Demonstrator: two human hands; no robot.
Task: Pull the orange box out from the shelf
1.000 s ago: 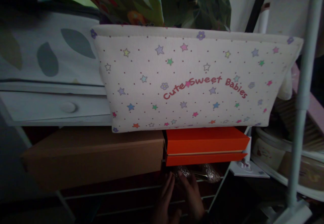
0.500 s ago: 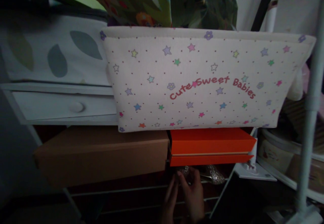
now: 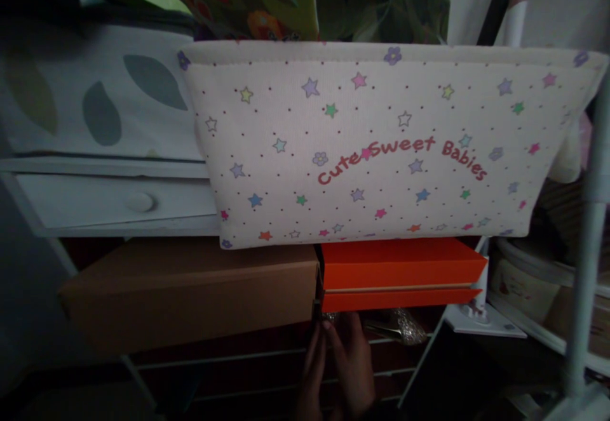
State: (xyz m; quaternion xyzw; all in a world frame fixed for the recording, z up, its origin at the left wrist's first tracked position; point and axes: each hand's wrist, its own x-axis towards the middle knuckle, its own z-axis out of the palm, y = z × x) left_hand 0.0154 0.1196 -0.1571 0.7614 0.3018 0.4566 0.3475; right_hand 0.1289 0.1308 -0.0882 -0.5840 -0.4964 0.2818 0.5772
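Note:
Low in the middle, below the boxes, my left hand (image 3: 313, 367) and my right hand (image 3: 353, 364) are close together, fingertips pointing up. Both close around a silvery, glittery shoe (image 3: 330, 316), mostly hidden behind my fingers. To the right of my right hand lies another glittery shoe (image 3: 410, 330) on the rack bars (image 3: 248, 355). Just above my fingers sits an orange box (image 3: 400, 276). A brown cardboard box (image 3: 200, 303) stands to its left.
A white fabric bin (image 3: 286, 218) with stars overhangs the boxes. A white drawer (image 3: 95, 202) is at left, under a leaf-patterned fabric box (image 3: 157, 129). At right are a pale upright pole (image 3: 588, 249), a white plate-like piece (image 3: 486, 324) and plastic tubs (image 3: 524, 287).
Both hands have shifted slightly left, with the glittery shoe between them. The other shoe stays on the rack. The camera view has moved a little closer.

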